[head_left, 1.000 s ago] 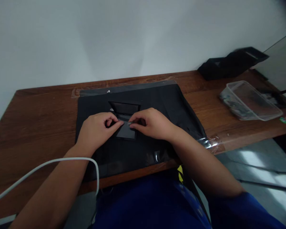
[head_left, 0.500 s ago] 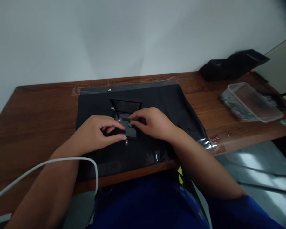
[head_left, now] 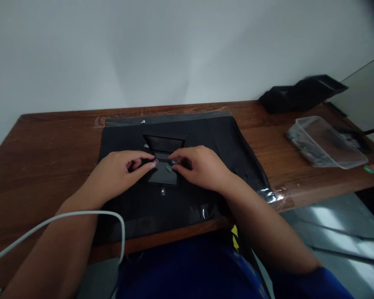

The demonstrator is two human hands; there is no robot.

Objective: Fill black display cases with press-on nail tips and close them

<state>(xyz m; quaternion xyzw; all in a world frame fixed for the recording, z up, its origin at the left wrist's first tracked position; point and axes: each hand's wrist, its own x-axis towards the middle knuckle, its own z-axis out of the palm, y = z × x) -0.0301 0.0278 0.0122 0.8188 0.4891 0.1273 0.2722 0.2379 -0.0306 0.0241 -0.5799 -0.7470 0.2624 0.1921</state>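
Flanking green piece (head_left: 168,169) — left fingers (head_left: 146,168), right fingers (head_left: 183,170) parted at small pieces (head_left: 156,162) — hold unclear

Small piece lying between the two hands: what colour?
Dull green; the small piece shows best in head view.

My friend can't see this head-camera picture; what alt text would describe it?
A person's left hand and right hand face each other over an open black case, a small green piece lying between them. The case sits on a black mat on a wooden table.

Left hand (head_left: 120,169) and right hand (head_left: 202,168) face each other, both loosely pinched.
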